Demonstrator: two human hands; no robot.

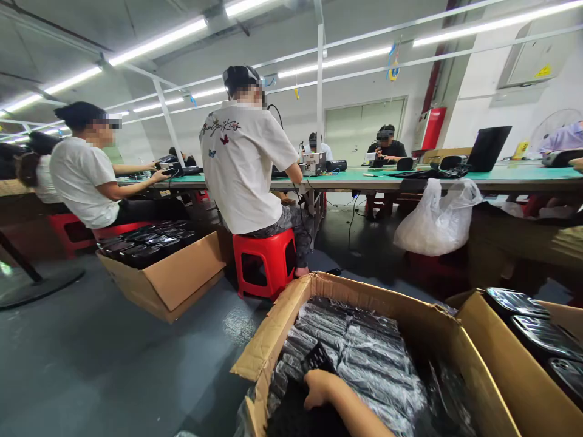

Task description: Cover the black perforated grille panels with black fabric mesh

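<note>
My right hand [322, 388] reaches into an open cardboard box [392, 297] at the lower middle. Its fingers are curled round a black plastic part, whose slotted end [319, 357] sticks up beyond the knuckles. Below the fingers is a dark black mass [294, 409]; I cannot tell whether it belongs to the same part. Rows of dark pieces wrapped in clear plastic [364, 346] fill the box beside the hand. My left hand is out of view.
Another carton [483, 328] holding glossy black cases [537, 331] adjoins on the right. A carton of black units [150, 243] stands left. A co-worker [248, 164] sits on a red stool [264, 261] at the long green-topped bench [364, 179]. A white plastic bag [437, 221] hangs there.
</note>
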